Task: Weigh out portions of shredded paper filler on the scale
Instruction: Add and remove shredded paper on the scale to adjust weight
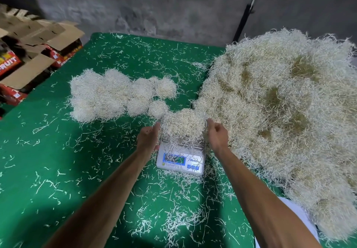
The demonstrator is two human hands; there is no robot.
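A small white digital scale (pixel 180 159) sits on the green table cloth (pixel 58 160) in the middle. A clump of pale shredded paper (pixel 183 124) rests on its pan and spills over the edges. My left hand (pixel 147 138) is against the clump's left side, fingers fairly straight. My right hand (pixel 217 134) is at the clump's right side with its fingers curled into the shreds. A huge heap of shredded paper (pixel 280 108) fills the table's right side. Several rounded weighed clumps (pixel 116 95) lie grouped to the left behind the scale.
Loose shreds are scattered all over the cloth. Open cardboard fruit boxes (pixel 29 54) stand stacked off the table's left edge. A grey wall runs behind, with a dark pole (pixel 244 21) leaning at the back right.
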